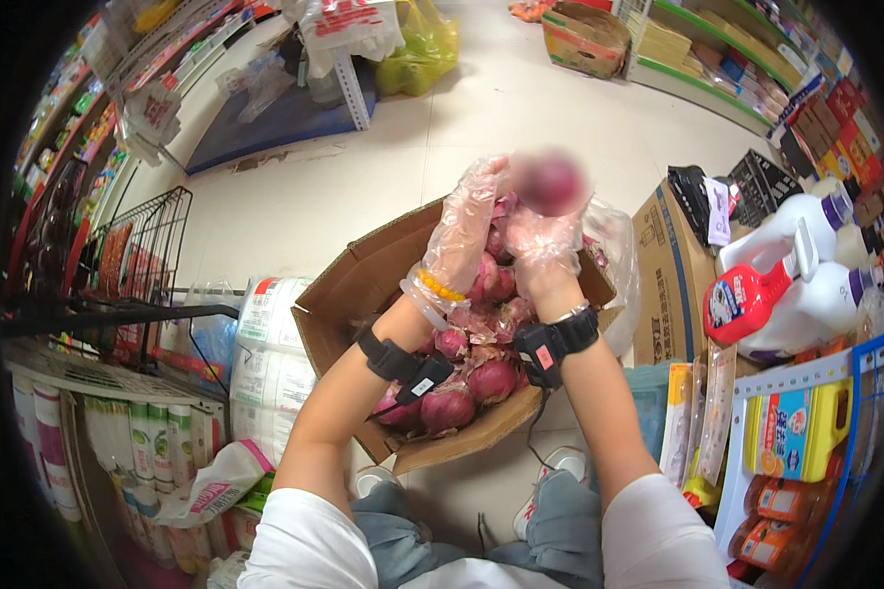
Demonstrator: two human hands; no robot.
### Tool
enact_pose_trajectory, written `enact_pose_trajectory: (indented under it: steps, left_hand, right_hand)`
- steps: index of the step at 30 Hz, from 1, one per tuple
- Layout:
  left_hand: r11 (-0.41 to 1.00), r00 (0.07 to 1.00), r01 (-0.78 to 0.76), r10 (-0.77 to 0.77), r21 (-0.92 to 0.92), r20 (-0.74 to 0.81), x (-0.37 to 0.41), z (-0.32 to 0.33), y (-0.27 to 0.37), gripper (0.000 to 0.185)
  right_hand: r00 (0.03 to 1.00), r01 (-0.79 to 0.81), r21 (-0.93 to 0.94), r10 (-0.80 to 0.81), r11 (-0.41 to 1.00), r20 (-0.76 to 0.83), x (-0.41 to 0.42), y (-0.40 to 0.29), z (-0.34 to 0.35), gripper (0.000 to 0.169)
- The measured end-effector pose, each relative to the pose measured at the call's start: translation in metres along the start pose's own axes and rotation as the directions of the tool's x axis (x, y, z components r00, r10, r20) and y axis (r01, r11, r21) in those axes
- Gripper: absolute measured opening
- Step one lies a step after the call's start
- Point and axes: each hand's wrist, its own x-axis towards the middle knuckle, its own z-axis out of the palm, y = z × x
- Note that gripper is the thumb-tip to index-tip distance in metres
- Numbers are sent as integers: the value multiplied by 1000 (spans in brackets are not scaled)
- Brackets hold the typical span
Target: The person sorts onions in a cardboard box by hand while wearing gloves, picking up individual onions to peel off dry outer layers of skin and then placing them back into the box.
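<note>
A red onion (552,182), partly blurred, rests in my right hand (544,232) above an open cardboard box (390,247). My left hand (462,224) is raised just left of that onion, its fingertips close to it; whether they touch is unclear. Clear plastic gloves cover both hands. Below them, several red onions (442,408) with loose papery skins (497,320) fill the box. Each wrist carries a black strap with a small device, and the left one also has a yellow bead bracelet (440,287). A clear plastic bag (615,272) hangs at the box's right side.
White wrapped packs (272,368) stand left of the box. To the right are a taller carton (670,280), white jugs (781,243) and a shelf of bottles (773,515). A yellow-green bag (418,51) and another carton (586,37) sit farther off on the tiled floor.
</note>
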Motion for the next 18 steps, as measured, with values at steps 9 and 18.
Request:
enact_pose_trajectory:
  steps: [9,18]
  left_hand:
    - [969,999,-30,20,-244,-45,4,-11,19,70]
    - [973,998,23,-10,231,-58,11,-38,12,51]
  right_hand:
    - [999,-5,-29,3,1000,-46,-14,48,3,76]
    - [975,-208,-297,171,932,-144,-27,51,-2,54]
